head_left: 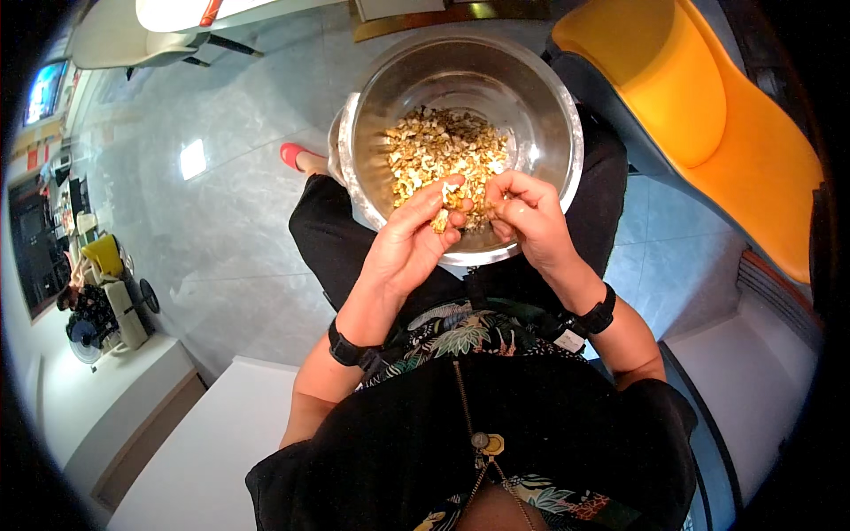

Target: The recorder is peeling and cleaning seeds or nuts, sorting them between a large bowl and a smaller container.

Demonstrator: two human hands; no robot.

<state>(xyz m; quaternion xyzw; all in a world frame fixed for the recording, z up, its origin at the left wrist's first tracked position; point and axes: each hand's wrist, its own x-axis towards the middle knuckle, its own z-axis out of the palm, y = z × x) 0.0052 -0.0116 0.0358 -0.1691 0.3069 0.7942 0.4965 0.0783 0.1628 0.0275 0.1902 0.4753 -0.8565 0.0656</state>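
A large steel pot (458, 53) rests between my thighs, its bottom partly covered by a heap of small tan and pale food pieces (445, 146), which look like walnut kernels. Over the near part of the pot, my left hand (412, 232) holds a few pieces (441, 219) between thumb and curled fingers. My right hand (528, 212) is just to its right, thumb and index finger pinched together. A tiny pale bit shows between them, but the fingers hide most of it. Both hands are above the heap, close but apart.
A yellow-orange chair (724, 133) stands close on the right. A white table edge (232, 16) and a pale chair (126, 40) are at the top left. Grey floor tiles (232, 219) stretch to the left, where another person (93, 315) sits by a white counter (133, 378).
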